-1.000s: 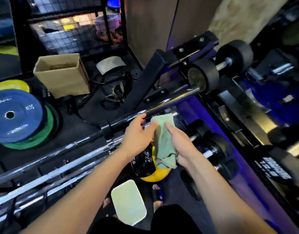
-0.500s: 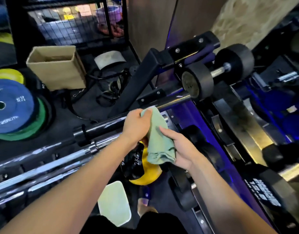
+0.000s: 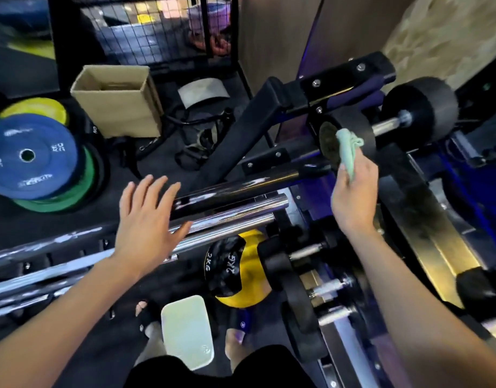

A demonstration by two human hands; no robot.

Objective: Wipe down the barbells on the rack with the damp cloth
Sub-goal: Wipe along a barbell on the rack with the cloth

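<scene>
Several chrome barbells lie side by side on a low rack, running from the lower left up toward the centre. The top one has a dark sleeve. My left hand hovers over the bars with fingers spread and straight, holding nothing. My right hand is raised to the right of the bar ends and grips the pale green cloth, bunched up, in front of the black round end of a dumbbell.
Blue, green and yellow weight plates are stacked at the left beside a cardboard box. A black-and-yellow 2 kg ball and a pale pad lie by my feet. Dumbbells fill the rack at the right.
Both hands held the cloth at the bar end. My left hand has let go and spread open over the bars; my right hand has lifted the cloth up and right toward the dumbbell.
</scene>
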